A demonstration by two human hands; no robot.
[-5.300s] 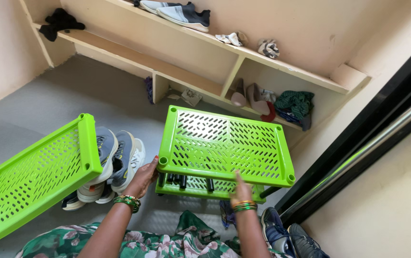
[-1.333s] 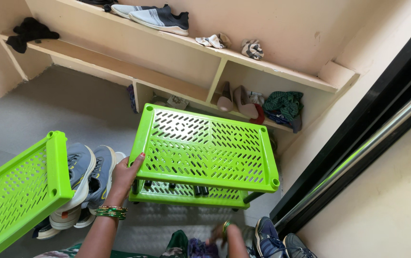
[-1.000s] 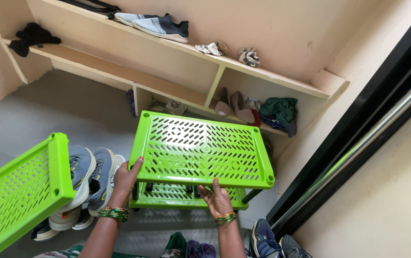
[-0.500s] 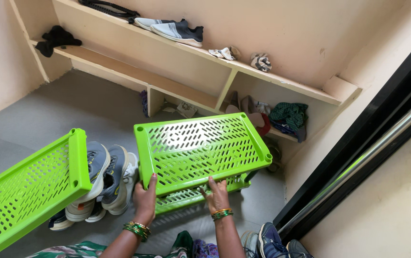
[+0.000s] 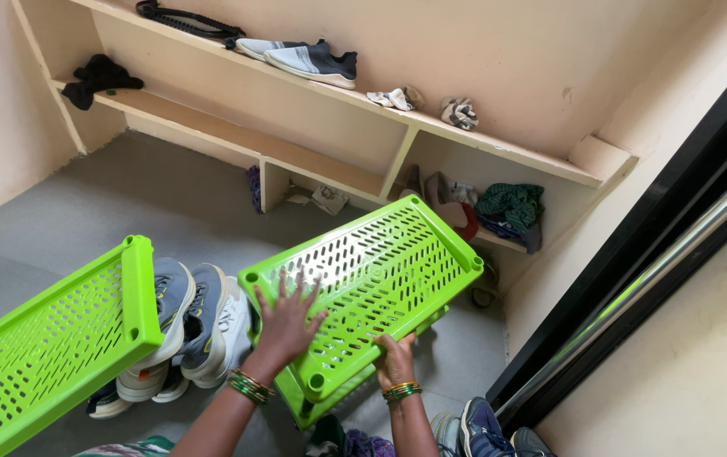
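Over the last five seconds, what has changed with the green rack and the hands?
The top shelf has tilted, its far right corner raised off the lower shelf. The left hand moved from its side edge onto the top; the right hand now grips the near edge. The other green shelf and sneakers stayed.

Grey floor (image 5: 126,203); beige wall shelves (image 5: 329,169)

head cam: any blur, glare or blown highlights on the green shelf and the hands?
Head view: sharp overall; left hand and right hand show no motion blur; tilted green shelf panel evenly lit, saturated but not clipped; bright glare streak on the metal rail at right; soft shadows only.
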